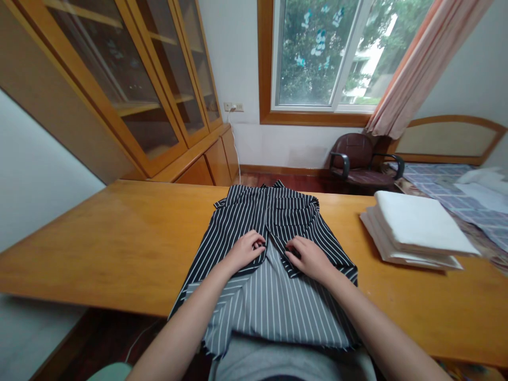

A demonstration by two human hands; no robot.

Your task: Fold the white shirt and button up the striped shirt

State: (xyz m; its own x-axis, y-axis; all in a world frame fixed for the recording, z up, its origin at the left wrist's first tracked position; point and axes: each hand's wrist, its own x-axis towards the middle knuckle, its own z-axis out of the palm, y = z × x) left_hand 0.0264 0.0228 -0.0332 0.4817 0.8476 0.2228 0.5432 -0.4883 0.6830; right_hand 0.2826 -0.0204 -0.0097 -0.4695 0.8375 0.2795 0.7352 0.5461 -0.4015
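A black shirt with white stripes [248,211] lies across the table, its collar end far from me. Its front is parted at the bottom, and the grey striped inside of its back panel [273,312] shows, reaching over the near table edge. My left hand [246,251] rests on the left front panel, fingers curled at its inner edge. Opposite it, my right hand [307,256] has its fingers and thumb curled at the inner edge of the right panel. The fingertips of both hands are partly hidden.
White folded padded sheets [424,225] are stacked on the wooden table [130,243] at the right. Beyond the table stand a brown armchair [355,153] and a bed [452,182]. A glass-doored cabinet [159,79] stands at the left. A light green round object [111,372] shows below the table.
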